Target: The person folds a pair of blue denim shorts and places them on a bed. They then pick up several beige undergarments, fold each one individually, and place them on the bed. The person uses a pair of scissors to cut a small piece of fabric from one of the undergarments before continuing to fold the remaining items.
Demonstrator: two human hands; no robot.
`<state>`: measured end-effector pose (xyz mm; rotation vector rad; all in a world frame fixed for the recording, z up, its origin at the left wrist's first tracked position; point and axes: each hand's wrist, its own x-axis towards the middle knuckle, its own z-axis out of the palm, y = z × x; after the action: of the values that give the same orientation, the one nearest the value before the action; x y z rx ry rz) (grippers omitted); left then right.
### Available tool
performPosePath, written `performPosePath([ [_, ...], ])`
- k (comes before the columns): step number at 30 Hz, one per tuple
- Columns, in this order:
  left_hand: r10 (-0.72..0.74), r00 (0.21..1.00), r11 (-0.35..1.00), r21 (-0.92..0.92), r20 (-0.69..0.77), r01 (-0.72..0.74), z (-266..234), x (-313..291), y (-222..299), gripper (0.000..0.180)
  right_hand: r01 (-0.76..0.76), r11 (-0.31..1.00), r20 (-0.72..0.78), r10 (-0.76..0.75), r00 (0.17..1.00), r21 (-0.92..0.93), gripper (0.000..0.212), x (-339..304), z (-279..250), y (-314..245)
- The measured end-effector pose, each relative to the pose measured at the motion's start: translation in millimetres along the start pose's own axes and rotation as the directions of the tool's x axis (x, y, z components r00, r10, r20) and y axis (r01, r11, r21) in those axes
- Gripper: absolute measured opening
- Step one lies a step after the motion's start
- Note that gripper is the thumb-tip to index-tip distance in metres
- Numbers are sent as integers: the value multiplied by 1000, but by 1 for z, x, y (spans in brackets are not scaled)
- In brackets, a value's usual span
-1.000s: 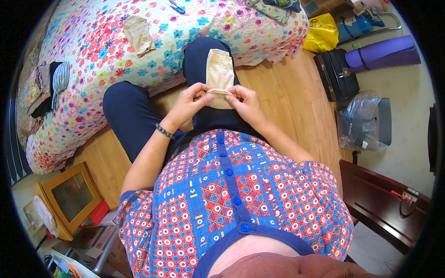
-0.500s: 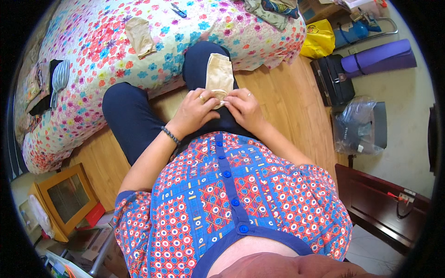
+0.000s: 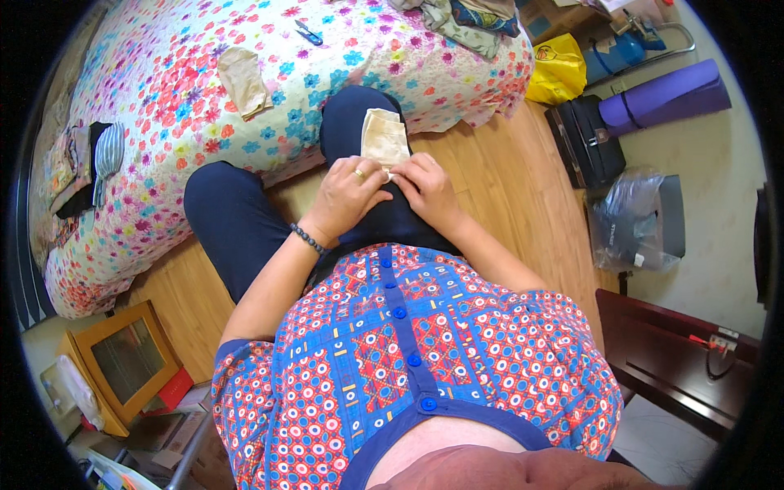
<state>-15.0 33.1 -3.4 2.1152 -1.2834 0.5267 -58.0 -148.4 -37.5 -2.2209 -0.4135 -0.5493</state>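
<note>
A cream cloth piece [image 3: 385, 139], long and flat like a sock, lies over my right thigh. Its near end is pinched between the fingertips of my left hand [image 3: 353, 194] and my right hand [image 3: 426, 189], which nearly meet there. The edge between them looks gathered or rolled, and my fingers hide part of it. On the bed beyond my knees rests a second, similar cream cloth piece [image 3: 243, 82]. Farther off on the bed is a small pair of blue snips [image 3: 309, 33].
The bed [image 3: 184, 143] has a flowered cover. Folded clothes [image 3: 467, 24] sit at its far right, more clothes [image 3: 82, 167] at its left. Along the right wall are a yellow bag [image 3: 559, 69], a black case [image 3: 590, 140], a rolled purple mat [image 3: 665, 96] and a dark wooden panel [image 3: 665, 355].
My fingertips have closed in on the cloth's near edge, covering the opening seen there before. The cloth's far end sits slightly lower in view, as does the whole scene.
</note>
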Motion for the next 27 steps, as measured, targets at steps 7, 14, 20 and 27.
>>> performPosePath([
  [7,-577,804,791,-148,145,594,14,21,-17,14,-316,911,-54,342,938,265,13,18,4,6],
  [14,-103,994,993,65,34,100,5,11,-9,18,-11,996,-31,14,999,94,13,10,1,14],
  [20,-487,867,864,-88,108,496,15,34,-25,19,-500,758,126,497,859,419,11,35,11,28],
  [27,-311,946,948,44,-89,315,11,39,-23,18,-159,966,-64,175,982,204,13,24,8,26],
])
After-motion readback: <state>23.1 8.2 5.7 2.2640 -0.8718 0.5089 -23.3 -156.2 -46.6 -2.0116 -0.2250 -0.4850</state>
